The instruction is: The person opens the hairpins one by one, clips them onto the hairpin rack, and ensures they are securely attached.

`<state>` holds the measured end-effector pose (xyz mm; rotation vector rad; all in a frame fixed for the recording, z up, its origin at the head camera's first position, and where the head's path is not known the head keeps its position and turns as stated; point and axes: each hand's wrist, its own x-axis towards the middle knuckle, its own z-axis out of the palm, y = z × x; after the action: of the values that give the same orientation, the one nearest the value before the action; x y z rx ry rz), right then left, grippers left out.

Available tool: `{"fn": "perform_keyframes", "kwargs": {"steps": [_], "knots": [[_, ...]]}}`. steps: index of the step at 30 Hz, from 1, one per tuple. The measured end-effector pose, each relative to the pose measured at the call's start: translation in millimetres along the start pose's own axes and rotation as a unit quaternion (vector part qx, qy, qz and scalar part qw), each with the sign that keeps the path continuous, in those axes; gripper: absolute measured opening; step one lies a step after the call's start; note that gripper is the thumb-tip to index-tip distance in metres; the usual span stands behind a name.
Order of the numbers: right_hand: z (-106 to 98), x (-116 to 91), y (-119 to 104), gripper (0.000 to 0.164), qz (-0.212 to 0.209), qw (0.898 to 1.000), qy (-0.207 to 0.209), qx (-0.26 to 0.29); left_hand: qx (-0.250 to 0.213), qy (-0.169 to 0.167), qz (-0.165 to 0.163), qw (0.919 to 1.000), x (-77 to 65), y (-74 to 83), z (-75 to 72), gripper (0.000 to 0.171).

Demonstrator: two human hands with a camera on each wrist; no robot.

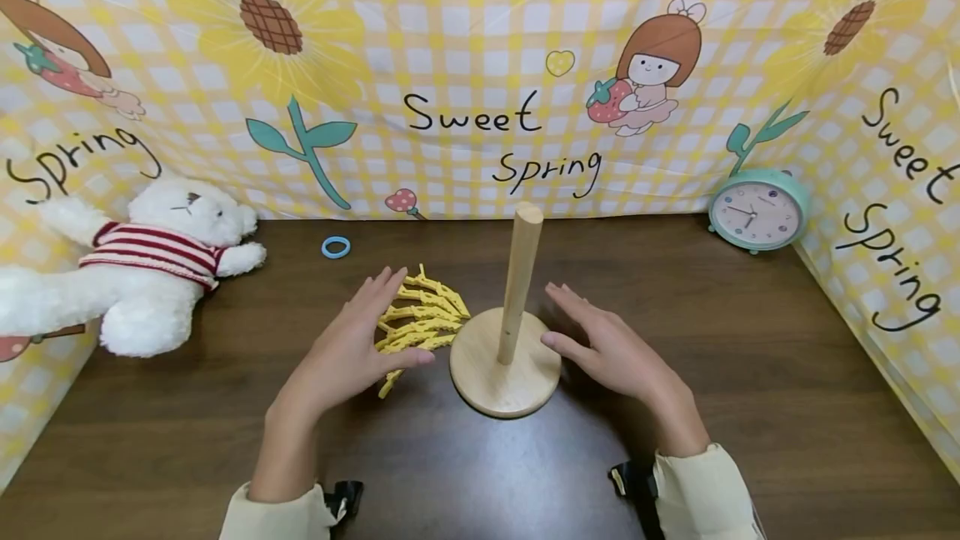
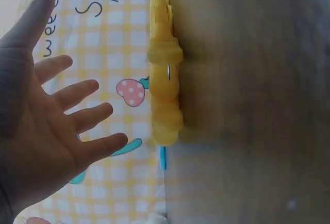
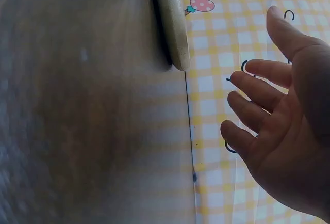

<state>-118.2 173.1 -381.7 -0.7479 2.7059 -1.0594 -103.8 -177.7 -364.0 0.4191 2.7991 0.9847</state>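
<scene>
A light wooden stand (image 1: 480,369) has a round base and an upright rod (image 1: 519,282), and it stands in the middle of the table. Against the left side of its base lies a fan of yellow jointed strips (image 1: 423,325), seen edge-on in the left wrist view as a lumpy yellow piece (image 2: 165,90). My left hand (image 1: 345,357) hovers over the outer side of the strips, fingers spread and nothing in the palm. To the right of the stand, my right hand (image 1: 611,348) is held with its fingers extended, holding nothing, thumb tip near the base's edge.
A white teddy bear (image 1: 161,261) in a striped shirt lies at the left. Behind the strips is a small blue ring (image 1: 336,256). A mint alarm clock (image 1: 757,211) stands at the back right. Checked cloth (image 1: 465,40) walls the table's back and sides.
</scene>
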Motion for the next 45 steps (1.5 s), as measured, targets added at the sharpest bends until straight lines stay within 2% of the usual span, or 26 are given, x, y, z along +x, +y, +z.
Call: {"fn": "perform_keyframes", "kwargs": {"steps": [4, 8, 13, 22, 31, 39, 45], "knots": [[0.7, 0.1, 1.9, 0.071, -0.002, 1.0, -0.007, 0.006, -0.038, 0.01, 0.003, 0.9992, -2.3, -8.5, -1.4, 0.103], [1.8, -0.1, 4.0, 0.071, 0.001, 1.0, -0.015, 0.016, -0.056, 0.019, 0.0, 0.9983, -4.9, -16.8, -2.7, 0.098], [3.7, -0.1, 7.0, 0.07, 0.003, 1.0, -0.016, 0.025, -0.064, 0.022, -0.006, 0.9977, -5.6, -24.8, -5.7, 0.092], [10.7, 1.9, 12.8, 0.066, -0.007, 0.997, -0.039, 0.061, -0.063, 0.0, -0.022, 0.9978, -7.9, -37.9, -7.2, 0.082], [14.3, 3.5, 16.3, 0.063, -0.017, 0.996, -0.053, 0.066, -0.085, 0.008, -0.023, 0.9961, -8.7, -50.7, -5.8, 0.065], [15.0, 3.4, 18.6, 0.065, -0.011, 0.994, -0.069, 0.078, -0.117, 0.006, -0.032, 0.9926, -15.1, -58.6, -11.9, 0.064], [15.4, 3.7, 19.8, 0.064, -0.017, 0.994, -0.076, 0.078, -0.116, -0.005, -0.034, 0.9926, -19.3, -65.6, -14.8, 0.058]]}}
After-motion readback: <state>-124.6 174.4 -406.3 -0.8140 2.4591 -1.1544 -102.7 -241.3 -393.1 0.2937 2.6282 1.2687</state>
